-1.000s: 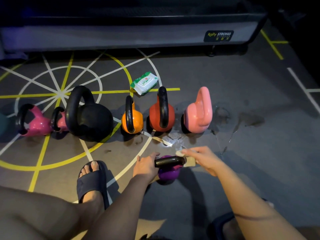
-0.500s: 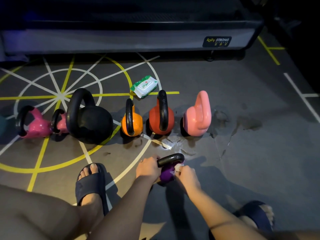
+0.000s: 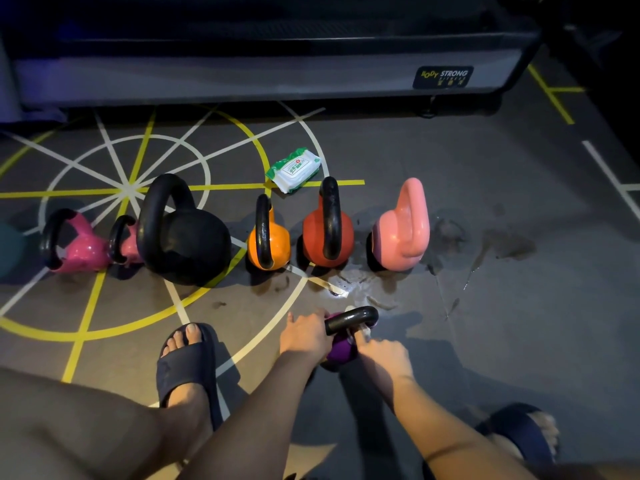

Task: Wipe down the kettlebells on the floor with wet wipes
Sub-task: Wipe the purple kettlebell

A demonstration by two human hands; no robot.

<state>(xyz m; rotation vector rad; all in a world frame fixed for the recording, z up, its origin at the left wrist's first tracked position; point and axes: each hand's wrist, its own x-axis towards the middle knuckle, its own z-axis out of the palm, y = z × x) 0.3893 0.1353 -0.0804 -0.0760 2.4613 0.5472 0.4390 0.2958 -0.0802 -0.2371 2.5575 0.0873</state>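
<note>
steadying the purple kettlebell (image 3: pixel 341 353) at 6 o'clock of the frame: left hand (image 3: pixel 304 332) has its fingers curled over the 9 o'clock end of the black handle (image 3: pixel 351 318), likely so the bell doesn't tip or roll under rubbing. right hand (image 3: pixel 384 351) comes in from 4 o'clock, fingers bunched, pinching a wet wipe (image 3: pixel 362 330) against the bell just under the handle. only a white scrap shows, so finer grip detail is unclear. the bell sits on the floor (image 3: pixel 519 306), out of the row and close to the person, probably for reach. row at 12 o'clock of it, 9 to 3: magenta kettlebell (image 3: pixel 83 247), black kettlebell (image 3: pixel 187 244), orange kettlebell (image 3: pixel 277 244), red kettlebell (image 3: pixel 311 244), pink kettlebell (image 3: pixel 401 237). wipes pack (image 3: pixel 293 169) lies behind orange and red at 11 o'clock, well apart from the hands, so a fresh wipe means reaching over the row. wet streaks (image 3: pixel 353 287) between row and purple bell. sandalled foot (image 3: pixel 188 358) at 9 o'clock, near, not blocking.
</note>
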